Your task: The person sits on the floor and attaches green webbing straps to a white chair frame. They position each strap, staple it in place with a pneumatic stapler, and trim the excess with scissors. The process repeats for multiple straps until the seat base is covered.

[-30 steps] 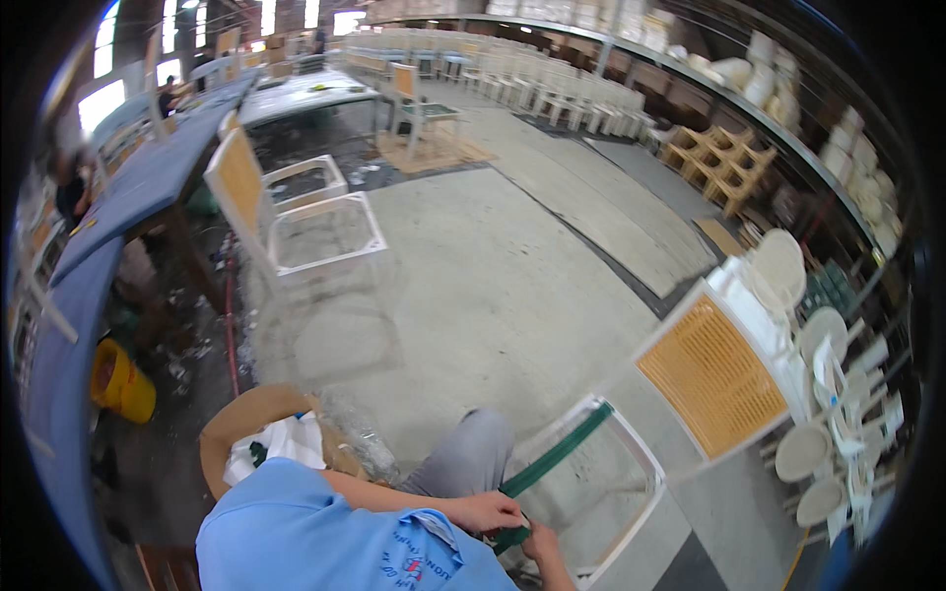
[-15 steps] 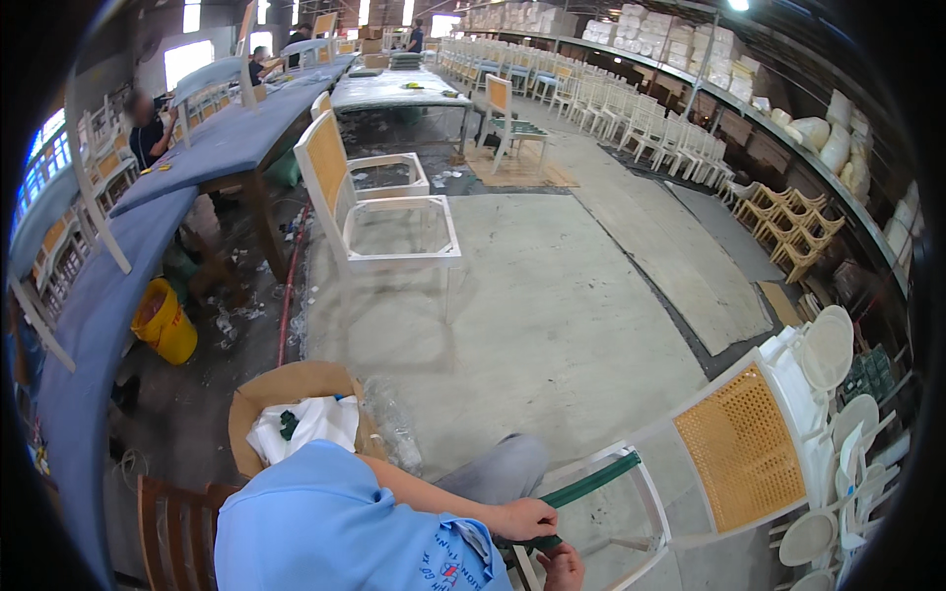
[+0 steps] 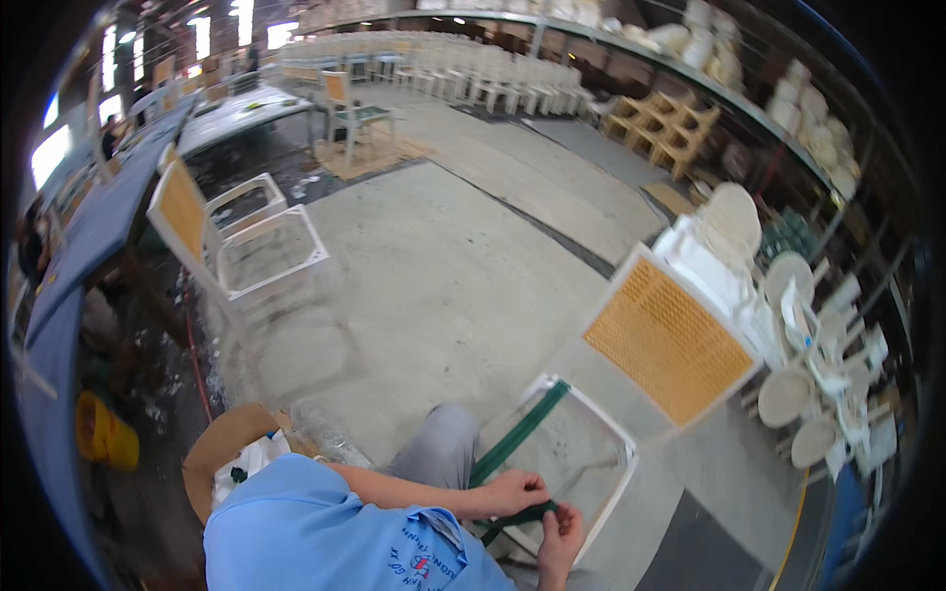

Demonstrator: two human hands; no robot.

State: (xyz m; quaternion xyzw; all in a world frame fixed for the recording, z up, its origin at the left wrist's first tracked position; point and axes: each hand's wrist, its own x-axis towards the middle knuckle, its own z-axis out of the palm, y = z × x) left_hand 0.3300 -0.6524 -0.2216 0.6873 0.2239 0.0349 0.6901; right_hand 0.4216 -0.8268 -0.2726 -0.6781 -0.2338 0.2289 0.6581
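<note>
Gripping green strap point(image 3: 519, 448) in both hands point(image 3: 537, 507), white chair frame point(image 3: 611, 443), concrete floor point(image 3: 443, 266), furniture workshop

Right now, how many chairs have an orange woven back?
3: one chair right by the hands, one chair at the left beside the blue table, one chair far off. Others may be hidden.
</note>
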